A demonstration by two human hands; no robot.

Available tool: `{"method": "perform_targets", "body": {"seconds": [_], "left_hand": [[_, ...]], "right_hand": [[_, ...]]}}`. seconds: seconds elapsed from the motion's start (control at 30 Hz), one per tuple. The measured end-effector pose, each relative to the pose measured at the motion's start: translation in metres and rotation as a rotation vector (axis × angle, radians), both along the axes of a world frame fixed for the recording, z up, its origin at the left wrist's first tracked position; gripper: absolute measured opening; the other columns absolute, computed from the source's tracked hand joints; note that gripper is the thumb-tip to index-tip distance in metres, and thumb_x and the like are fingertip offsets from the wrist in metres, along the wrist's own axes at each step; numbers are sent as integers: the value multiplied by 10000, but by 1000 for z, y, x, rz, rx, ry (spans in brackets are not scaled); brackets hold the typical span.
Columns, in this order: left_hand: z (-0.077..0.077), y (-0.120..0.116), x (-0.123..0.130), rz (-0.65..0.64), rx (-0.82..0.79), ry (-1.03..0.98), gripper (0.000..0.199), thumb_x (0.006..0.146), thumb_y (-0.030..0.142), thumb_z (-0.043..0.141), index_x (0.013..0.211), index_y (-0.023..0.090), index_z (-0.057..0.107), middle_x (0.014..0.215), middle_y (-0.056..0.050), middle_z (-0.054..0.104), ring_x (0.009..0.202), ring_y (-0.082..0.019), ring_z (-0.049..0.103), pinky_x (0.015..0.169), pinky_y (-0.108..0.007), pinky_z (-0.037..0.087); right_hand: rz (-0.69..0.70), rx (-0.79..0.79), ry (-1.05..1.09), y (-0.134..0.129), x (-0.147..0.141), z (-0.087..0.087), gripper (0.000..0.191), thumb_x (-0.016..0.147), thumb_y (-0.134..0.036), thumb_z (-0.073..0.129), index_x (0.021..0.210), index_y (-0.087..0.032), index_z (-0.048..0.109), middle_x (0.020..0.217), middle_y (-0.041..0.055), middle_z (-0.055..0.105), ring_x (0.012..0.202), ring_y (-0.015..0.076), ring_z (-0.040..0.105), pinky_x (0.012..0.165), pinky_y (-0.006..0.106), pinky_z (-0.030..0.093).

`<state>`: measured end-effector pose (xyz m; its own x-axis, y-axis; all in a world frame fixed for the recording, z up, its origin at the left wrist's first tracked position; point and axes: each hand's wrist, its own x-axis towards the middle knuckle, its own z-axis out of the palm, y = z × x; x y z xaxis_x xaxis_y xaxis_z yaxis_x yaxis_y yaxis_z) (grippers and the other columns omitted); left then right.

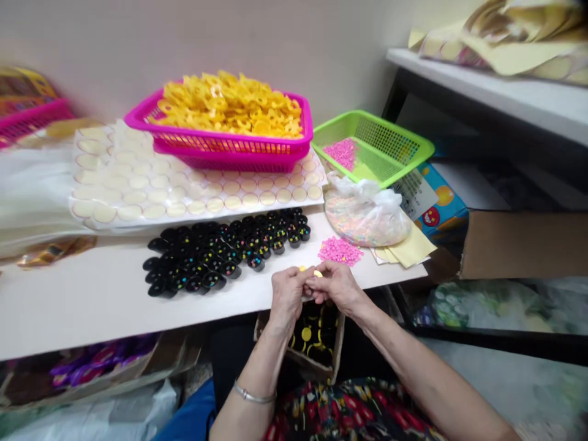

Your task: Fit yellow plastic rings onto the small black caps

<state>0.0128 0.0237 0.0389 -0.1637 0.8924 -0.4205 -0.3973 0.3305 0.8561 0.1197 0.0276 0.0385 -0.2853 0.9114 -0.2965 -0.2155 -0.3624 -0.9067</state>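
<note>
Fingertips (pixel 320 283) of the left hand (pixel 287 293) and right hand (pixel 342 286) are pinching closely around small yellow pieces (pixel 318 274) just above the cardboard box (pixel 339 350); a slackening pinch could be sending one tumbling inside.

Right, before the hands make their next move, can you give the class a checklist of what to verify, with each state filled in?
1. Grip: ok; left hand and right hand pinch small yellow pieces.
2. Loose pink beads within reach: ok, beyond the right hand.
3. Black cups grouped on the table: ok.
4. Coloured bits in every cup: cannot tell; some interiors look dark.
5. Box beneath the hands: ok, black and yellow things inside.
</note>
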Motion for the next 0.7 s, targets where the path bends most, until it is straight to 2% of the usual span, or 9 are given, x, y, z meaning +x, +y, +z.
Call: {"method": "perform_targets", "body": {"seconds": [0.13, 0.23, 0.3, 0.37, 0.47, 0.57, 0.63, 0.7], "left_hand": [[-3, 4, -2, -26, 15, 51, 361, 511, 358, 769, 443, 104, 522, 361, 21, 476, 321, -61, 410, 342, -184, 269], [-8, -5, -4, -57, 63, 45, 338, 614, 371, 702, 481, 91, 567, 391, 9, 489, 363, -69, 429, 382, -196, 312], [-9, -15, -7, -90, 139, -14, 262, 666, 336, 654, 597, 84, 637, 507, -16, 564, 457, -90, 493, 467, -219, 393], [-9, -25, -9, -137, 209, -36, 191, 645, 247, 651, 763, 100, 683, 708, -42, 635, 605, -118, 554, 586, -244, 447], [-13, -36, -9, -168, 308, 143, 340, 572, 133, 671, 911, 158, 688, 935, -45, 626, 811, -158, 565, 734, -265, 452], [-20, -43, -5, -127, 417, 416, 381, 528, 92, 702, 897, 189, 695, 928, -37, 603, 896, -182, 531, 803, -286, 429], [-22, -46, -3, -119, 455, 530, 358, 513, 94, 724, 857, 193, 701, 883, -40, 601, 902, -193, 514, 808, -305, 424], [-21, -49, -2, -148, 464, 558, 323, 514, 144, 754, 830, 186, 703, 864, -49, 599, 895, -201, 508, 798, -322, 427]], "right_hand": [[-18, 30, -11, 1, -1, -1, 285, 607, -326, 712, 702, -141, 518, 524, -27, 610, 370, 68, 512, 344, 162, 411], [21, -7, -17, -3, 0, -6, 301, 626, -352, 699, 725, -146, 504, 532, -28, 610, 377, 68, 518, 364, 165, 422], [-2, -23, 4, -5, 1, -8, 323, 621, -365, 708, 741, -145, 503, 544, -25, 612, 400, 70, 533, 403, 177, 446], [-65, -18, 41, -10, 1, -9, 344, 606, -367, 724, 749, -146, 503, 562, -22, 613, 433, 76, 545, 441, 197, 465], [-152, 29, 82, -21, 0, -10, 353, 590, -351, 743, 759, -150, 507, 612, -22, 609, 506, 92, 563, 483, 216, 471], [-189, 87, 48, -35, 1, -11, 368, 566, -324, 766, 772, -149, 515, 651, -30, 598, 580, 95, 574, 533, 206, 472], [-141, 89, 17, -43, 6, -10, 392, 570, -354, 763, 793, -153, 511, 673, -31, 596, 585, 94, 576, 538, 205, 479], [-59, 47, -4, -49, 13, -7, 402, 637, -467, 691, 809, -159, 499, 668, -24, 593, 532, 94, 573, 476, 204, 474]]}}
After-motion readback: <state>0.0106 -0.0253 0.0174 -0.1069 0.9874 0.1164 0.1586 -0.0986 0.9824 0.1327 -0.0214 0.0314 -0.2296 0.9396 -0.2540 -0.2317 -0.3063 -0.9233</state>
